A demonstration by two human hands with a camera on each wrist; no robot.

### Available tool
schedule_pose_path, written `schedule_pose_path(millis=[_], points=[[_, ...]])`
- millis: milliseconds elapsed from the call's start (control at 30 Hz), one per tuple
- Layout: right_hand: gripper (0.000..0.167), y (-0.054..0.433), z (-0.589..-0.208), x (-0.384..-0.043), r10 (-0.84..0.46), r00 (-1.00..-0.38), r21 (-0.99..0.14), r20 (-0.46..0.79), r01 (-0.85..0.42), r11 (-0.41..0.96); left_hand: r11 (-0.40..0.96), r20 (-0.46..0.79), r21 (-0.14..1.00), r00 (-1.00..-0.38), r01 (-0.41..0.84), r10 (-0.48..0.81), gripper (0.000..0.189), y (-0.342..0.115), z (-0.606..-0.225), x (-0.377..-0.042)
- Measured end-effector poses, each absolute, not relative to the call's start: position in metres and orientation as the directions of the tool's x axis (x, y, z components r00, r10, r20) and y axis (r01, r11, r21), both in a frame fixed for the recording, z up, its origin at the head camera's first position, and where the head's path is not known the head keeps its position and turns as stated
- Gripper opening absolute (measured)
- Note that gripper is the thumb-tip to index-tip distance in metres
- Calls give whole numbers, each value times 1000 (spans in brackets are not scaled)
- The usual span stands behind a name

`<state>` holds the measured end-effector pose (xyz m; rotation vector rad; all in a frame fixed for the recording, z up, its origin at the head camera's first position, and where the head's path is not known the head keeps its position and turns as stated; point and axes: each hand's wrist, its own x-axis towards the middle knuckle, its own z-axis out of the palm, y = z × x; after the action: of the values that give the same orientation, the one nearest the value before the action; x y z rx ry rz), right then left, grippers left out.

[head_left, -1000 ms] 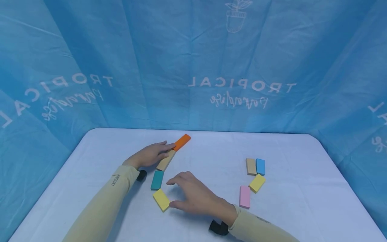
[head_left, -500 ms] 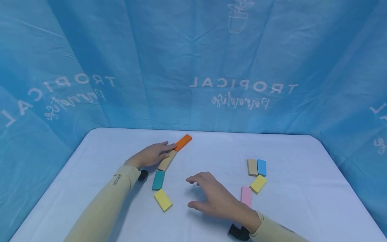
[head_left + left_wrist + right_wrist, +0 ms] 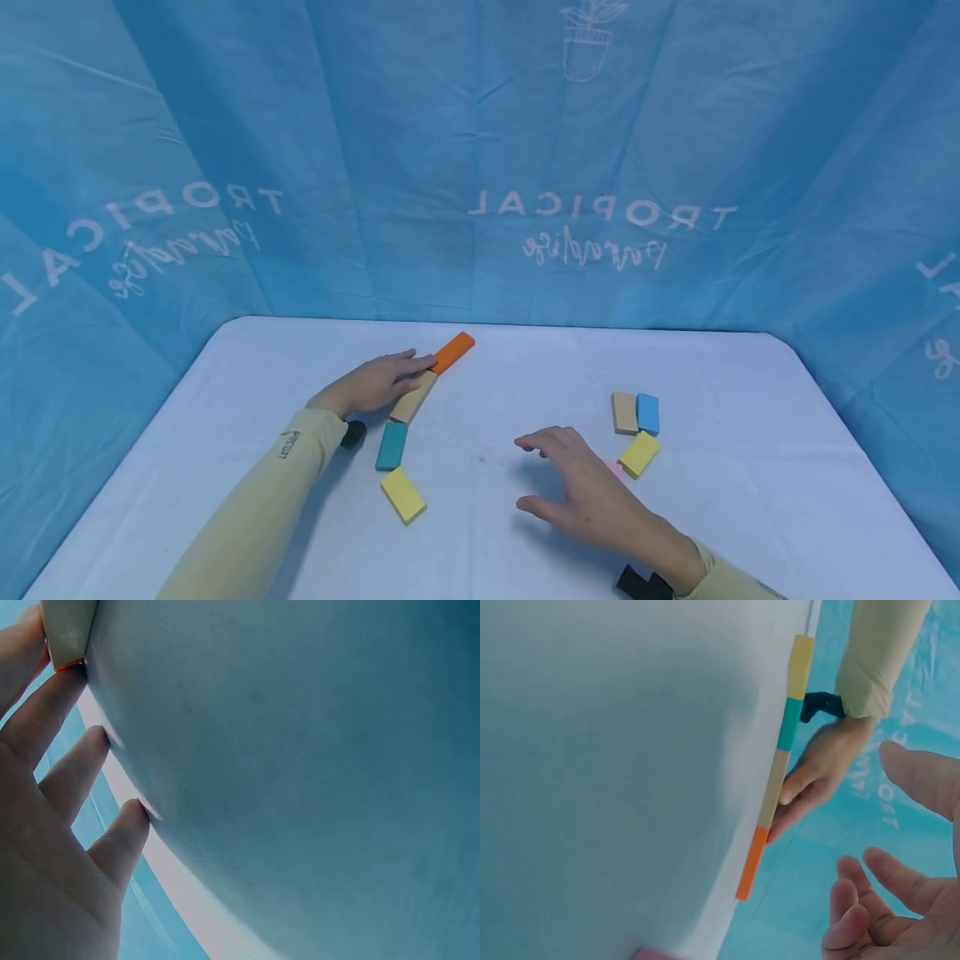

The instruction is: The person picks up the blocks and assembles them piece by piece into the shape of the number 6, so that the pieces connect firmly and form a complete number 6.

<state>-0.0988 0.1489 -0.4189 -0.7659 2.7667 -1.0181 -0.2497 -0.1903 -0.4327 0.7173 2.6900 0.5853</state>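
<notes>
My left hand (image 3: 375, 383) lies against the row of blocks, its index finger at the near end of an orange block (image 3: 454, 352) and its thumb on a plain wooden block (image 3: 412, 398). In the left wrist view its fingers (image 3: 90, 761) are spread on the white surface beside the wooden block (image 3: 69, 626). A teal block (image 3: 392, 446) and a yellow block (image 3: 403, 496) continue the line toward me. My right hand (image 3: 592, 492) hovers holding nothing, thumb and fingers apart. It mostly hides a pink block (image 3: 615, 468).
At the right lie a second wooden block (image 3: 624, 413), a blue block (image 3: 648, 413) and another yellow block (image 3: 640, 454), close together. A white cloth (image 3: 750, 500) covers the table. Blue printed curtains (image 3: 420, 167) surround its back and sides.
My right hand has moved right, away from the yellow block at the row's near end, and now covers most of the pink block. The left hand and the row stay put.
</notes>
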Motion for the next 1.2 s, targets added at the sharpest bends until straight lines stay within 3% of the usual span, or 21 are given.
schedule_pose_path(millis=[433,767,1200], points=[[59,186,-429,-89,-358,-926,-584,122,-358,728,800,-187,458,-838,387,512,53,-190,-433,-251],[60,201,-430,-85,-334,-925,-542,182,-378,750,799,-188,468,-841,378,507,53,-190,-433,-251],[62,208,-429,-84,-201,-975,-533,89,-218,818,787,-177,472,-833,396,525,53,-191,-433,-249]])
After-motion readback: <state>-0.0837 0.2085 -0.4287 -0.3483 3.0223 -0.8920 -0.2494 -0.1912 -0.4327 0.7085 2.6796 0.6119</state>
